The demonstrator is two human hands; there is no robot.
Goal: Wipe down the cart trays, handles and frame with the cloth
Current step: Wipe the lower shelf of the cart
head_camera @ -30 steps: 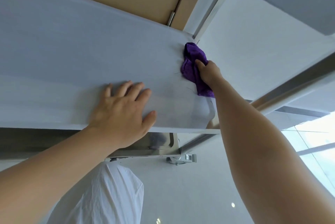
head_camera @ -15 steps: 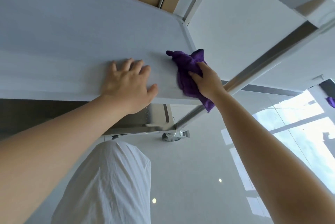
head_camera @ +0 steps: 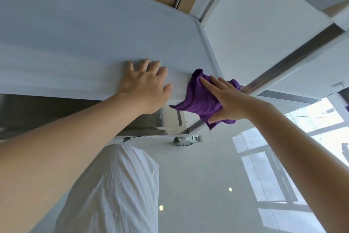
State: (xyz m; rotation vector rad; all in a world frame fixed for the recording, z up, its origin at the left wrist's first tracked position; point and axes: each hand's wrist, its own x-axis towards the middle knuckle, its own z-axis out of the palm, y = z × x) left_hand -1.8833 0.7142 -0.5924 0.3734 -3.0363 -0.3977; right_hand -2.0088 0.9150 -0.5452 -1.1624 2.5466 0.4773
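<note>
While the left hand (head_camera: 145, 85) lies spread on the grey tray (head_camera: 79, 40), the right hand (head_camera: 229, 100) presses the purple cloth (head_camera: 198, 100) flat.

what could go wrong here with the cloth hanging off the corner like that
The purple cloth is only pressed under the flat right hand, with much of it past the top tray corner, so it could slip off. The cart stands on a caster; the left hand leaning on it may roll it.

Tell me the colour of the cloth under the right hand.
Purple cloth, seen in the head view.
</note>
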